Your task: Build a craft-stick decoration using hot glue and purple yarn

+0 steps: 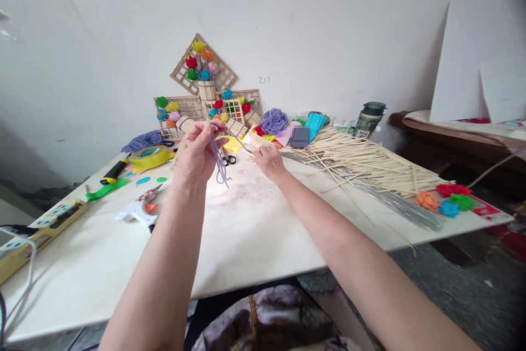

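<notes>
My left hand is raised over the table, its fingers pinching a bundle of thin purple yarn whose loose ends dangle below. From there a strand of yarn stretches down to the right, to my right hand, which is low over the table with its fingers closed at the strand's end. Between the hands lie black-handled scissors. Behind them, small bundles of sticks and stick lattices with colourful flowers lean at the wall.
A purple yarn ball and many thin wooden sticks with metal wires spread rightward. On the left are yellow tape, a cutter knife, a white glue gun and a power strip. A bottle stands behind.
</notes>
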Tool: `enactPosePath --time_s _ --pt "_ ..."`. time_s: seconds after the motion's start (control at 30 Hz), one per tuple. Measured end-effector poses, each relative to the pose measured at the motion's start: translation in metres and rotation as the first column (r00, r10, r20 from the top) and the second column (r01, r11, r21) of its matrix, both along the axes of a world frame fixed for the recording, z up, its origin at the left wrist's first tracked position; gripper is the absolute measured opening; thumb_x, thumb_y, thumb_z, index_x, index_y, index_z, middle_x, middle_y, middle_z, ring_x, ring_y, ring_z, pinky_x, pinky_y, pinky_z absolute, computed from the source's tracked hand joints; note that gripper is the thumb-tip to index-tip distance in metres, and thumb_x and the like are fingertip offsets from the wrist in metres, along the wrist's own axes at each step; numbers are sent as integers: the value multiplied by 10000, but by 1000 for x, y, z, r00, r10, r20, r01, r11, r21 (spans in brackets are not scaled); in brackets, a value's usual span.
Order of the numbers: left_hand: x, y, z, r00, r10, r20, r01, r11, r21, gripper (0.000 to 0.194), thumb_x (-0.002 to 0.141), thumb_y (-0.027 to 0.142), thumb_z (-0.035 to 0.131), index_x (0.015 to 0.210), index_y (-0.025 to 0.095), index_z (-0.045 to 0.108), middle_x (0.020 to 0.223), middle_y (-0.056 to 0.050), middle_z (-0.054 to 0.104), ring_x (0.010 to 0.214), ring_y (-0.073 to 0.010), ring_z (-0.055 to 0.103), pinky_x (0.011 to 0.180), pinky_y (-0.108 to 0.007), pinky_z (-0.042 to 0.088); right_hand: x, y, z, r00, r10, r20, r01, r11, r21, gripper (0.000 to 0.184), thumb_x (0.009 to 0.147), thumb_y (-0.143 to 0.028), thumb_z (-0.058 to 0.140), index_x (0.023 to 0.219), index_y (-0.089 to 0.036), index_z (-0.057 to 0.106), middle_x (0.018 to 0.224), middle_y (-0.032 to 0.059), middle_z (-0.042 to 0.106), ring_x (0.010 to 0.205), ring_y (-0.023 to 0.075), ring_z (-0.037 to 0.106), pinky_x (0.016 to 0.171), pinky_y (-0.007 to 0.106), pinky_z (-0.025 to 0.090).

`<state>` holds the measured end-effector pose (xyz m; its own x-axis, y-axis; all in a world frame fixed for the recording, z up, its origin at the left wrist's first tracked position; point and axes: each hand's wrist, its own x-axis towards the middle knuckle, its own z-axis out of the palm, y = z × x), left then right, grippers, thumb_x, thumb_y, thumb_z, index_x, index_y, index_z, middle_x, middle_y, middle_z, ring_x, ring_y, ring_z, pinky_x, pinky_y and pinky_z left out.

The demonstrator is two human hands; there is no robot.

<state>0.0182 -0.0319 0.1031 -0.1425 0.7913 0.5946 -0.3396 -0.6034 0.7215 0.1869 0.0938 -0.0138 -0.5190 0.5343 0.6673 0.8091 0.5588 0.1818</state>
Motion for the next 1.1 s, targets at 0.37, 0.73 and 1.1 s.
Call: enactPosePath --time_s 0.37,0.73,1.1 --pt "31 10 12 991 -86 -98 84 996 -30 235 741 298 689 684 159 509 728 -6 594 790 -126 611 779 -286 514 -9 -8 1 998 65 -2 -64 975 -214 259 864 -280 531 1054 -181 676 1027 124 618 962 240 540 843 347 385" --pt "3 -14 -5 964 -225 -144 213 973 -90 296 657 329 742 616 163 500 583 11 501 610 -107 535 649 -276 540 11 8 3 767 -120 -630 -176 906 -386 316 799 -308 578 1036 -104 620 946 108 667 828 197 597 740 288 436" --pt "-6 -19 -22 936 -328 -126 307 938 -161 294 591 315 764 563 163 514 529 11 463 553 -104 478 588 -274 525 19 14 19 427 4 -904 -521 818 -243 315 773 -302 521 1025 -154 640 980 45 684 886 188 610 831 303 463"
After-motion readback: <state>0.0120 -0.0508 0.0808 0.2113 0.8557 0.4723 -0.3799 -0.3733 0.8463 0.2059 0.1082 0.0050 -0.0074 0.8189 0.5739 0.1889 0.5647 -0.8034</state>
